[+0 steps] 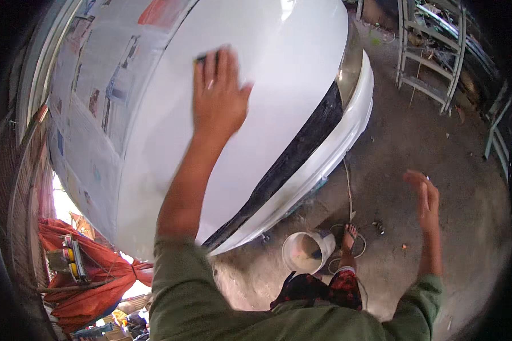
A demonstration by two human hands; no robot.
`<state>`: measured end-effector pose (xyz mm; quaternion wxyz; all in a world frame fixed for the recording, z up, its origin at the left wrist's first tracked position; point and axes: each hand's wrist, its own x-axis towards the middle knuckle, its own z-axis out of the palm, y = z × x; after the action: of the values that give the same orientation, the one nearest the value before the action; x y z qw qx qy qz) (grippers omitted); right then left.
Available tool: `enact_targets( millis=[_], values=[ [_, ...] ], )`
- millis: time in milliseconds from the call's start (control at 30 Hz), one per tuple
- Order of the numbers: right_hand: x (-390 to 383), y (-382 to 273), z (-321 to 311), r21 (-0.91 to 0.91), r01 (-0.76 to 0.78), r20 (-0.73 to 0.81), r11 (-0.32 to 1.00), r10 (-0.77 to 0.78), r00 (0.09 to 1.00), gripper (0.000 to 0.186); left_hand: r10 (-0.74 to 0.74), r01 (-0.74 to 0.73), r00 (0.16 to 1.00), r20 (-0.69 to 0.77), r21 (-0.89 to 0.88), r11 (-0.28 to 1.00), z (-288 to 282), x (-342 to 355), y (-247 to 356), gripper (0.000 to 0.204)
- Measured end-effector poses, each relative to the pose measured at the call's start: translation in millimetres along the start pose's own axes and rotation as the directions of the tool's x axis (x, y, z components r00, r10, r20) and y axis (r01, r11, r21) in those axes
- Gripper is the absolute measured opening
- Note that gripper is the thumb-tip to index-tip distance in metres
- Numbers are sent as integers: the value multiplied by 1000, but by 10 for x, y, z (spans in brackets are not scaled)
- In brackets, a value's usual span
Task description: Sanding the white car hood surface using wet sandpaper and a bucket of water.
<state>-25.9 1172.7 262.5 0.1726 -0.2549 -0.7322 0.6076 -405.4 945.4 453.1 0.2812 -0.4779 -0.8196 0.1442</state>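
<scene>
My left hand (219, 96) lies palm down on the white hood (279, 113) of a car, its fingers stretched forward and close together. A thin dark pad (199, 58) shows at the fingertips, pressed between them and the hood; most of it is hidden under the hand, so its exact kind does not show. My right hand (424, 196) hangs in the air off to the right over the floor, fingers extended, holding nothing. Newspaper and plastic sheeting (96, 108) cover the glass beyond the hood on the left.
A white bucket (287, 254) with cloudy liquid stands near my bare foot (349, 236). A thin hose (348, 193) runs along the floor. Past the white bumper (324, 165), a metal ladder (429, 57) stands at the far right. A red-orange tarp (96, 284) hangs at lower left.
</scene>
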Motion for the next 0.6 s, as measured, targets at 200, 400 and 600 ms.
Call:
enact_targets(
  millis=[200,400,600],
  values=[
    [-1569,1441,-494,-246,-666,-125,704,659,742,52,-207,197,798,566,79,977,-183,-1627,-477,77],
    [-1915,2136,-529,-376,-611,-290,697,537,792,58,-133,135,982,137,-6,991,121,-353,48,75],
    [-1859,2804,-580,-131,-552,-295,824,499,815,56,-38,38,986,165,-1,999,78,-999,-245,76]
  ],
)
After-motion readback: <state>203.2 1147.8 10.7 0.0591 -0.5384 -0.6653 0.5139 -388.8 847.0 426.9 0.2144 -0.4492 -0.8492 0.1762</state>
